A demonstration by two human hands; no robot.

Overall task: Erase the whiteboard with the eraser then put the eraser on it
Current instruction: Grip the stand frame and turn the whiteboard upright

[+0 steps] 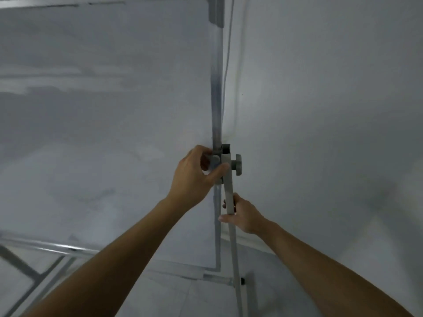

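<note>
The whiteboard (pixel 103 133) fills the left half of the view, its grey surface smeared with wipe marks. Along its right side runs a metal frame edge (pixel 217 88). My left hand (pixel 196 177) is closed around the grey pivot clamp (pixel 216 160) where the board meets its stand, level with a round grey knob (pixel 237 164) on the post's right side. My right hand (pixel 243 216) grips the grey stand post (pixel 230 202) just below the clamp. No eraser is in view.
A plain white wall (pixel 332 110) stands right of the board. The board's tray rail (pixel 57 247) and a diagonal brace (pixel 20 264) show at lower left. The stand's foot (pixel 242 281) rests on a pale tiled floor.
</note>
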